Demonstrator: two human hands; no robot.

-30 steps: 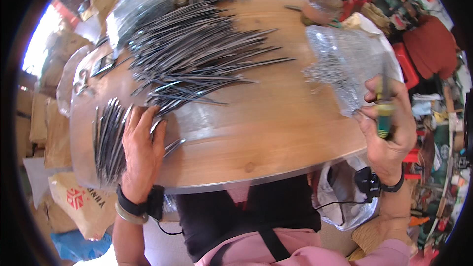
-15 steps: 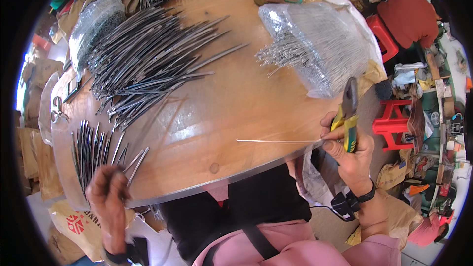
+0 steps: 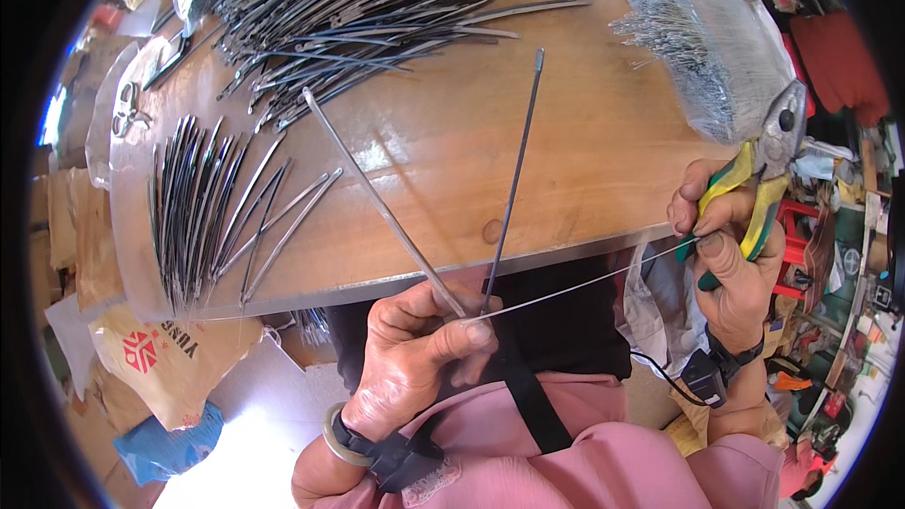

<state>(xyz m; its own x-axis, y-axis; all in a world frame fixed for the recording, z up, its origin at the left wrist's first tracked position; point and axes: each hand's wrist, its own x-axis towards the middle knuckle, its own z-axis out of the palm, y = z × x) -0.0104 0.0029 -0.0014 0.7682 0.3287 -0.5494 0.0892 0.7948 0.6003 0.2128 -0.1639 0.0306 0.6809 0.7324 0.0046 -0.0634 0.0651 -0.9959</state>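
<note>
My left hand [image 3: 429, 335] is closed near the table's front edge, pinching two narrow dark strips. One strip [image 3: 372, 190] slants up to the left, and the other strip [image 3: 517, 170] stands almost straight up to the right. A thin pale wire [image 3: 594, 280] runs from the left fingertips to my right hand [image 3: 731, 240]. That right hand is closed around pliers with yellow and green handles [image 3: 731, 174], while its thumb and finger pinch the wire's other end. The metal jaws of the pliers point up and are away from the wire.
A large heap of dark strips [image 3: 377, 9] covers the table's far left. A smaller bunch of strips [image 3: 193, 217] lies at the near left, below silver scissors [image 3: 130, 111]. Wires in clear plastic [image 3: 712, 52] lie at the far right. A red stool [image 3: 797, 236] stands beyond the table.
My left hand has moved right from the small bunch and now holds two strips by the wire's free end. The right hand, with pliers and wire, has shifted right. The view has tilted downward.
</note>
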